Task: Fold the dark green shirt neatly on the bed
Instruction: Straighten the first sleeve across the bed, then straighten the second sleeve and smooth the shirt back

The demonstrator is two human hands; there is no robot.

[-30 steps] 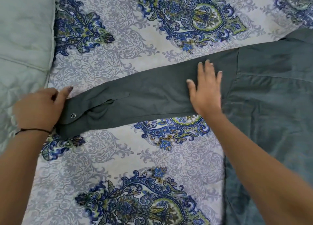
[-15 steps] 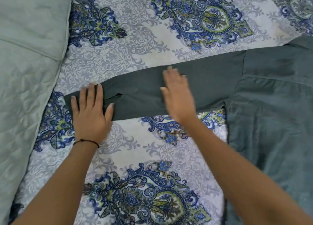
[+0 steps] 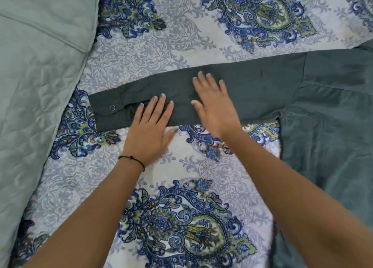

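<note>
Lying flat under both hands (image 3: 150, 135), shirt sleeve (image 3: 252, 94).

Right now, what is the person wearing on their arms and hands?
Both arms are bare, with no sleeves in view. The left hand has a thin black cord bracelet with a small knot or bead around its wrist. The right hand wears nothing: no rings, watch or gloves show on either hand.
</note>
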